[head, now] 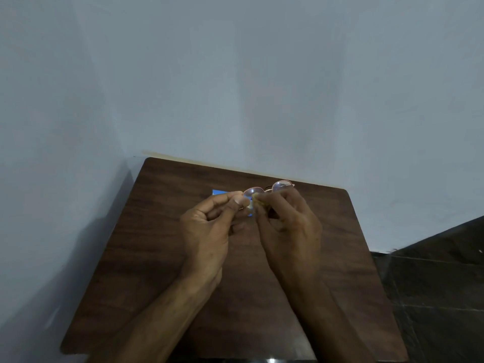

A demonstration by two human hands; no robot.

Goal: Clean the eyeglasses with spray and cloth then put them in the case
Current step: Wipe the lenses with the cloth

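Thin metal-framed eyeglasses (281,185) with round lenses are held up above the brown wooden table (146,258). My left hand (209,231) pinches the frame at the left lens. My right hand (290,229) presses a small yellowish cloth (258,199) against that same lens with thumb and fingers. A blue object (218,192) lies on the table behind my left hand and is mostly hidden. No spray bottle shows, and I cannot tell whether the blue object is the case.
The table stands against a pale blue-grey wall (235,87), in a corner at the left. Dark tiled floor (432,284) lies to the right of the table.
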